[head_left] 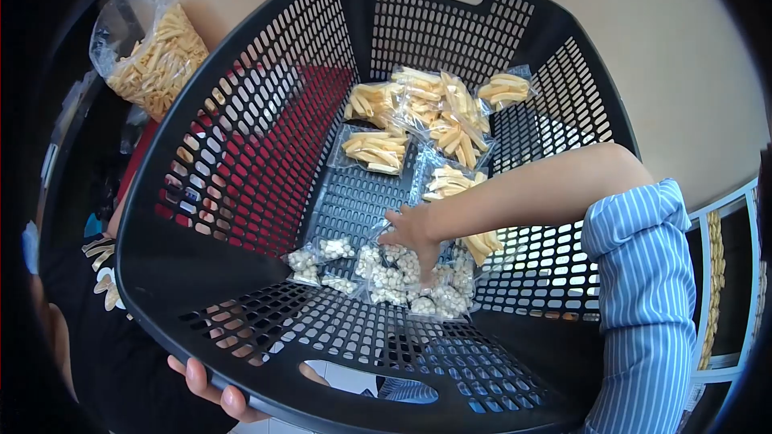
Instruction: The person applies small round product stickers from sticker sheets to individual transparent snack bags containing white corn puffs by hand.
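A large black plastic basket (273,0) tilts in front of me. My left hand (217,394) is closed around its near left edge, fingertips showing outside the rim. My right hand (414,233) reaches down inside, fingers spread, touching clear bags of white puffed pieces (386,277) near the basket's front. A smaller group of the same white bags (322,261) lies to the left of it. Toward the back are several clear bags of pale yellow sticks (418,104). One more stick bag (374,150) lies apart on the basket floor, and another (450,181) is partly behind my right forearm.
Outside the basket at upper left stands a large open clear bag of loose yellow sticks (161,60). A person in dark clothing (104,354) is close by on the left. A pale rack (728,273) is at the right edge, beside a beige surface (683,72).
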